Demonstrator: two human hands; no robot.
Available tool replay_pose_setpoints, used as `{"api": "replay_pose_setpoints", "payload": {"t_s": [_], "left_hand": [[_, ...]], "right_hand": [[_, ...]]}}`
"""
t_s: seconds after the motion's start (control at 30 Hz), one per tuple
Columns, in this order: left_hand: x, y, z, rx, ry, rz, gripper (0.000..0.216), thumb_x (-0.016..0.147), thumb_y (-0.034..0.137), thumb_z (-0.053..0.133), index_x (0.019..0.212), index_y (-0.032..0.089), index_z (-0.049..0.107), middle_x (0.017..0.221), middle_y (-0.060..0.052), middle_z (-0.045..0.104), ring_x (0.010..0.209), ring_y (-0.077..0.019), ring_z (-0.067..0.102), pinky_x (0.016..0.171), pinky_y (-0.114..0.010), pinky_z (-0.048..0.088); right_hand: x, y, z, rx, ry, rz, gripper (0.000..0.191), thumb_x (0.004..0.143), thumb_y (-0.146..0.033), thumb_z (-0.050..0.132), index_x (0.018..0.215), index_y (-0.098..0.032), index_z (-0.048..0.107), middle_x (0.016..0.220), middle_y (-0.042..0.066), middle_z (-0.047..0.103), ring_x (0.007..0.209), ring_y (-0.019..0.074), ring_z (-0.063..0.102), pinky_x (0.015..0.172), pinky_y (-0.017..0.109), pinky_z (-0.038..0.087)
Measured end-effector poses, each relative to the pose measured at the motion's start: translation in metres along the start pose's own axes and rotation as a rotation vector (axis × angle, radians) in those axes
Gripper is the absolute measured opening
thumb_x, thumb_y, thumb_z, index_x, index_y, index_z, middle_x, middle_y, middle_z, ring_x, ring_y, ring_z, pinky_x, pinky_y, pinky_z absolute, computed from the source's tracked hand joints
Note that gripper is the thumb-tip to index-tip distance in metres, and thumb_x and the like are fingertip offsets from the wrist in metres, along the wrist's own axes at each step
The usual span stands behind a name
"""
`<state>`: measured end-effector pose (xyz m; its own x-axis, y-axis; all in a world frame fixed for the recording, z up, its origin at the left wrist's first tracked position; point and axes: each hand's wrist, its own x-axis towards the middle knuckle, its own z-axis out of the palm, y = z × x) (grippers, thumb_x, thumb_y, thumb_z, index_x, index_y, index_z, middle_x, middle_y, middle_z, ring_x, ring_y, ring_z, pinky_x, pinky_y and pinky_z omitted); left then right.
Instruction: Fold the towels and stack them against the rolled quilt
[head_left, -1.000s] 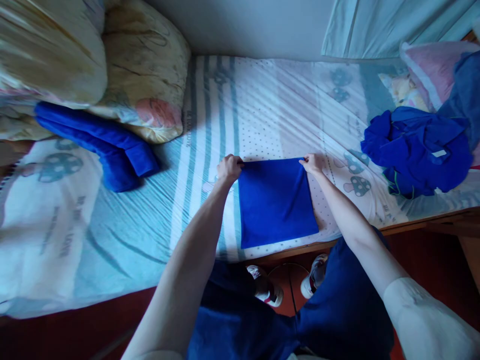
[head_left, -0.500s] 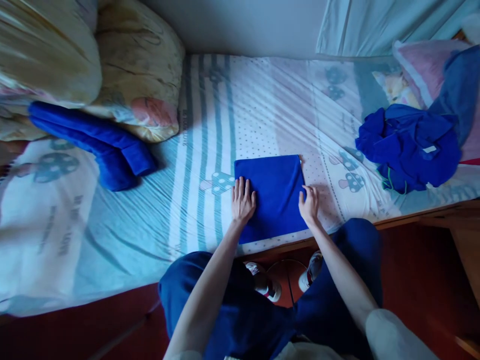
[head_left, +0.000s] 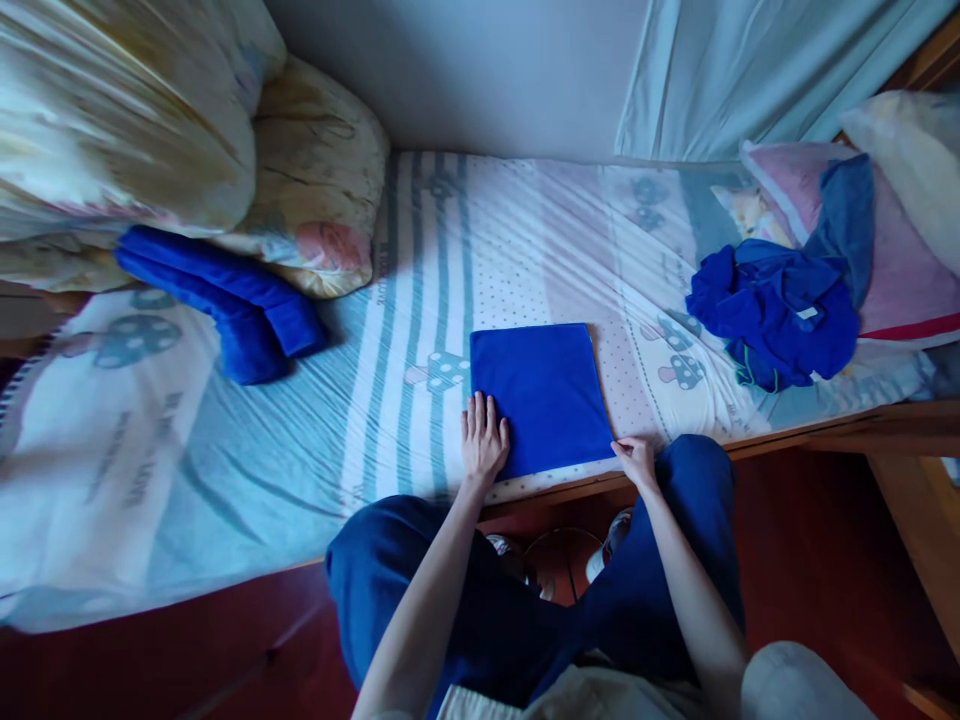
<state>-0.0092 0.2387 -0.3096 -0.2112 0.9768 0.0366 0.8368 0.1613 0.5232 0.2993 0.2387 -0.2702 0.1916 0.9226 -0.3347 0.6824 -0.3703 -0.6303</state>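
Observation:
A blue cloth (head_left: 544, 392) folded into a flat square lies on the patterned bed sheet (head_left: 420, 300) near the bed's front edge. My left hand (head_left: 484, 440) lies flat, fingers stretched out, on the cloth's near left corner. My right hand (head_left: 636, 459) is at the cloth's near right corner with its fingers curled; I cannot make out whether it pinches the corner. My knees in dark blue trousers press against the bed frame below.
A rolled blue towel (head_left: 225, 305) leans on yellow pillows (head_left: 315, 190) at the left. A crumpled heap of blue clothes (head_left: 772, 315) lies at the right beside a pink pillow (head_left: 900, 260). A pale curtain (head_left: 735, 70) hangs behind. A wooden bed frame (head_left: 825, 435) and red floor are in front.
Both hands let go of the cloth's far corners and slid back along its sides to the near corners. The cloth now lies flat and smoothed.

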Motion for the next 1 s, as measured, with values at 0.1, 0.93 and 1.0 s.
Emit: {"api": "replay_pose_setpoints", "payload": {"t_s": [0.1,0.93,1.0], "left_hand": [[0.0,-0.001,0.0,0.003,-0.01,-0.001,0.065,0.1,0.037,0.032,0.16,0.011,0.031,0.167,-0.017,0.024,0.157,-0.0279,0.013,0.129,-0.052,0.015],[-0.045,0.019,-0.001,0.048,-0.101,0.027,0.067,0.1,0.042,0.037,0.161,0.014,0.029,0.169,-0.013,0.019,0.158,-0.0295,0.009,0.13,-0.054,0.011],[-0.03,0.024,0.001,0.055,-0.109,0.043,0.068,0.1,0.043,0.037,0.16,0.013,0.03,0.169,-0.013,0.017,0.158,-0.03,0.006,0.13,-0.054,0.011]], "right_hand": [[-0.006,-0.001,0.0,-0.044,0.033,-0.065,0.02,0.083,-0.032,0.06,0.081,-0.021,0.077,0.082,0.009,0.078,0.077,0.0287,0.074,0.078,0.04,0.06],[0.011,-0.054,0.063,-0.497,-0.024,-0.518,0.062,0.104,-0.04,0.035,0.161,-0.015,0.031,0.168,0.013,0.025,0.157,0.0282,0.02,0.128,0.054,0.018],[0.018,-0.064,0.071,-0.489,-0.017,-0.517,0.061,0.105,-0.039,0.035,0.16,-0.014,0.032,0.168,0.014,0.023,0.158,0.0288,0.017,0.128,0.056,0.016]]}}
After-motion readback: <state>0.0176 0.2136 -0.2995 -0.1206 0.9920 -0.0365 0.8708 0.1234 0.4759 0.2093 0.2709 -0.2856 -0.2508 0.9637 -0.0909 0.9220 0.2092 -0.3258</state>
